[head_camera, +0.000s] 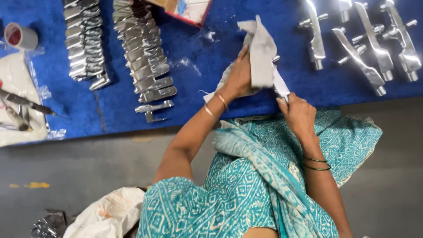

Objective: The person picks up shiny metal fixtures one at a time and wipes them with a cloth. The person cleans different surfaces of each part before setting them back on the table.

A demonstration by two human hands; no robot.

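From the head camera, looking down, both hands work at the near edge of a blue cloth-covered table. The left hand is closed around a pale grey cloth, which stands up from the grip in a loose fold and hides most of what it wraps. The right hand sits just beside and below it, fingers curled onto the lower end of the same bundle, where a white, shiny end of a metal piece pokes out from under the cloth. The two hands are near each other, both gripping, held over the table's edge in front of a teal patterned garment.

To the left on the blue cover lie two long rows of flat, shiny metal handles, overlapping like tiles, with one single piece lying apart at the near end. To the right, well apart from the hands, several polished metal taps lie side by side with their spouts pointing towards the near edge. At the far left a roll of tape stands by a clear plastic bag. On the grey floor below, a white sack lies crumpled.
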